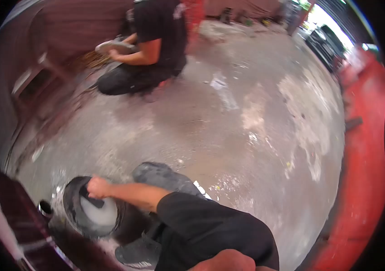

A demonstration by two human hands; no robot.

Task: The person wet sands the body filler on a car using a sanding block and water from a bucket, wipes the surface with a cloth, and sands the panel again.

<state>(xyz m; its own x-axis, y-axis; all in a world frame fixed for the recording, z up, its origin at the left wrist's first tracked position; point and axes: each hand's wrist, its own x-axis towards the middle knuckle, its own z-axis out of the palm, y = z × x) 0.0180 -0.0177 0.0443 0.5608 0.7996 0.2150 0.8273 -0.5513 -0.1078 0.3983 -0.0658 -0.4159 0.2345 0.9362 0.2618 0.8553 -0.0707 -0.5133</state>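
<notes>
The right hand (98, 187) is closed on one dark item (94, 202), its shape blurred, at the mouth of a bucket (71, 210). The bucket is round, black and streaked grey, with whitish, cloudy liquid (105, 215) in it, just below the hand. One small shiny metal pipe (45, 208) sits beyond the bucket. Two dark shoes (139, 251) flank the forearm. The left hand's state cannot be told.

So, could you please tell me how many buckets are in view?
1: the dark bucket, on the floor at lower left, by the shiny pipe end, the right hand over its rim. Others may be hidden.
</notes>
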